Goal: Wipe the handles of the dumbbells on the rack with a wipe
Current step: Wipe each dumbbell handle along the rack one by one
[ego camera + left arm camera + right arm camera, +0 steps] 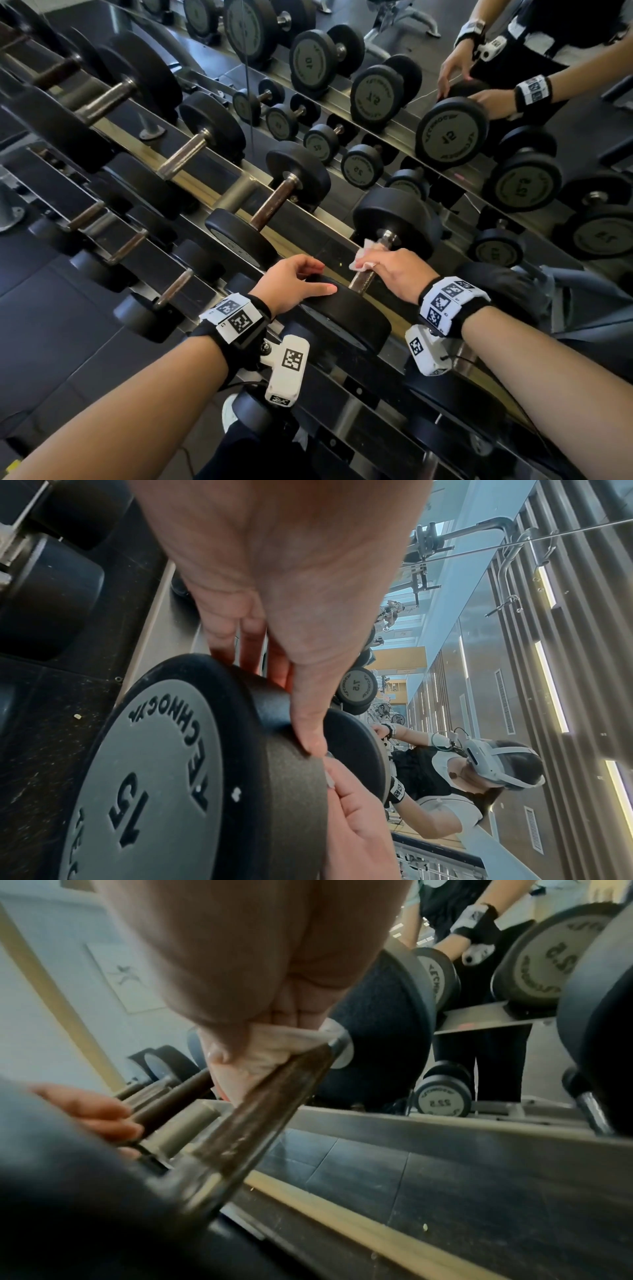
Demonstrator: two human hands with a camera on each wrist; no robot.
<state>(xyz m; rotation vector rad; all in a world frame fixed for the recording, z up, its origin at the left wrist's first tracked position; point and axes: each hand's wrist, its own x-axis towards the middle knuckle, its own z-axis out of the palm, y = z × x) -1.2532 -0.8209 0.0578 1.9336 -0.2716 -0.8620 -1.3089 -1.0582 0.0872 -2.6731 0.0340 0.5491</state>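
Observation:
A black dumbbell marked 15 lies on the top rail of the rack near me. My right hand grips its metal handle through a white wipe, close to the far head. In the right wrist view the wipe is wrapped round the handle under my fingers. My left hand rests over the rim of the near head, fingers lightly bent across it, thumb along the edge.
More dumbbells line the same rail to the left, and smaller ones sit on a lower tier. A mirror behind the rack shows reflected dumbbells and my own hands. Dark floor tiles lie at the left.

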